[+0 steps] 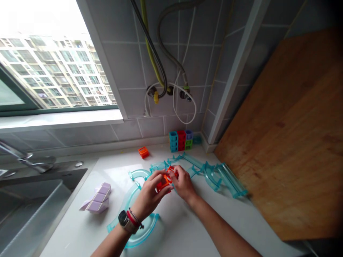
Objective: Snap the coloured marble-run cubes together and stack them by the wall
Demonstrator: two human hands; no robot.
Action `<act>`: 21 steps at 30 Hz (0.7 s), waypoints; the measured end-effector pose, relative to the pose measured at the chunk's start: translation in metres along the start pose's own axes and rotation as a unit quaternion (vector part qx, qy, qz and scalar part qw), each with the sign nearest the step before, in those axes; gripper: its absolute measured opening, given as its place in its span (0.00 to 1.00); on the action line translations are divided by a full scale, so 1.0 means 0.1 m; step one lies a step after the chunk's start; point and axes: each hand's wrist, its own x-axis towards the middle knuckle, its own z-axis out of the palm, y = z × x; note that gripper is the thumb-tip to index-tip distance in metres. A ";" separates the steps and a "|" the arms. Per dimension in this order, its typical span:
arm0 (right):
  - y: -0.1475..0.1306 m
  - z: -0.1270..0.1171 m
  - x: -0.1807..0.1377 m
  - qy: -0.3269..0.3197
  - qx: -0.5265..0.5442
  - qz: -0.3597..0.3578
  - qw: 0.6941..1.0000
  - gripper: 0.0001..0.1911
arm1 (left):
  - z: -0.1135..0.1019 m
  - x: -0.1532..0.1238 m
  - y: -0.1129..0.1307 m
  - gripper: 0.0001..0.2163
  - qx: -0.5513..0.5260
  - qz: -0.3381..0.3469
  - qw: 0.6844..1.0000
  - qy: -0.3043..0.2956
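Observation:
Both hands meet over the white counter. My left hand, with a watch and bracelets at the wrist, pinches an orange block. My right hand is closed on a second orange-red block that touches the first. Under and around the hands lie clear teal curved track pieces, and more of them, the far teal track pieces, spread to the right.
A loose orange block lies farther back. A stack of blue, red, purple and green blocks stands by the tiled wall. A lilac folded puzzle sits left, near the sink and tap. A wooden board leans at right.

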 end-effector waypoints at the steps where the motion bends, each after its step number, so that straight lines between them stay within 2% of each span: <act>1: 0.00 0.00 0.00 -0.004 0.002 0.006 1.000 0.13 | 0.04 0.01 -0.04 0.07 -0.003 -0.005 1.000 0.008; 6: -0.04 -0.04 0.00 0.011 0.078 0.020 0.997 0.15 | 0.08 -0.05 -0.20 0.08 -0.027 -0.027 0.999 0.022; 10: -0.10 -0.08 -0.01 0.026 0.229 0.099 0.968 0.16 | 0.06 -0.13 -0.25 0.11 -0.064 -0.056 0.995 0.061; 13: -0.13 -0.07 0.00 0.022 0.366 0.180 0.913 0.21 | 0.07 -0.15 -0.30 0.09 -0.128 -0.093 0.983 0.090; 16: -0.15 -0.05 0.02 0.026 0.503 0.265 0.822 0.23 | 0.07 -0.14 -0.32 0.10 -0.251 -0.160 0.949 0.107; 18: -0.17 -0.04 0.03 0.029 0.559 0.301 0.772 0.22 | 0.08 -0.13 -0.31 0.12 -0.305 -0.191 0.927 0.102; 21: -0.21 -0.04 0.02 0.031 0.588 0.324 0.741 0.20 | 0.07 -0.11 -0.28 0.14 -0.367 -0.233 0.896 0.086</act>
